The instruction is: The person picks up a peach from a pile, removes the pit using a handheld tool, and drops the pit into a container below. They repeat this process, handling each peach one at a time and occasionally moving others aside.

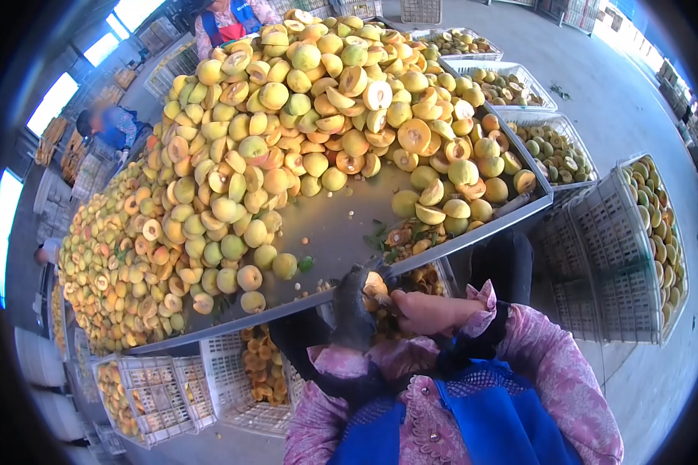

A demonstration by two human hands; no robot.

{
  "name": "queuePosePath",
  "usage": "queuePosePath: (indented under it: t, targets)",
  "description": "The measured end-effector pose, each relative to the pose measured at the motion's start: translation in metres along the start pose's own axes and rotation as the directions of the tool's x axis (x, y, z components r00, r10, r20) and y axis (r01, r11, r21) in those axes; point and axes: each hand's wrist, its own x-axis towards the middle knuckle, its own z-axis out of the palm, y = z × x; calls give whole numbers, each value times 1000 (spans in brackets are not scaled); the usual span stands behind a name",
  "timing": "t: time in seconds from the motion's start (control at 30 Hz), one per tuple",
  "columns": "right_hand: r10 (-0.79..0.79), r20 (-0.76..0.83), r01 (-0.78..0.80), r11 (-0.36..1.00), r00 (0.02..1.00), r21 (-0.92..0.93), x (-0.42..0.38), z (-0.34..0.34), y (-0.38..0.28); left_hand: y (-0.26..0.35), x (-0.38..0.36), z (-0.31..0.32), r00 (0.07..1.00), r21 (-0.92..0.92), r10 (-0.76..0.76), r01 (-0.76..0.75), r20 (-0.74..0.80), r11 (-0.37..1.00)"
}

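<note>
A peach (pixel 375 287) is held at the near edge of the desk (pixel 341 232), close to the body, above a crate (pixel 260 372) of cut halves. It is gripped by the gloved left hand (pixel 354 310), fingers wrapped round it, while the bare right hand (pixel 426 310) is closed beside it, seemingly on a small tool that cannot be made out. The fruit is best kept steady and turned slowly, with fingers kept clear of the cut. The heap (pixel 287 132) is piled beyond, and more crates (pixel 636 248) are set to the right.
</note>
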Motion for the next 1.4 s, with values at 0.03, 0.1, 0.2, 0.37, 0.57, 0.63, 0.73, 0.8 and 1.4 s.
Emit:
queuePosePath:
  t: [0.03, 0.1, 0.2, 0.37, 0.57, 0.63, 0.73, 0.8, 1.4]
  targets:
    - [-91, -26, 92, 995, 995, 24, 3, 6, 9, -3, -1, 1, 1000, -1, 1, -1, 0, 1000]
    - [-183, -53, 185, 982, 982, 45, 5, 10, 12, -17, -5, 4, 995, -3, 42, -42, -86, 999]
    - [-3, 184, -89, 866, 983, 491, 4, 11, 6, -31, -16, 3, 943, 385, 302, -229, -139, 894]
    - [-187, 338, -289, 248, 922, 925, -1, 22, 9, -20, -12, 7, 925, -711, -380, 254, -20, 656]
    - [-244, 280, -261, 109, 928, 959, -2, 32, 13, -10, -21, 8, 915, -861, -401, 244, 51, 447]
    - [-269, 296, -274, 119, 916, 954, -3, 31, 7, 2, -25, 4, 925, -842, -379, 218, 18, 494]
    - [-366, 311, -278, 142, 877, 950, -2, 31, 9, 25, -22, -9, 931, -740, -341, 139, -129, 658]
    - [-435, 317, -280, 148, 843, 949, -3, 33, 10, 22, -15, -36, 839, -952, -493, -91, -232, 292]
    - [359, 211, -339, 932, 909, -126, 8, 36, 92, 39, 87, -6, 851, -168, -525, 519, 10, 838]
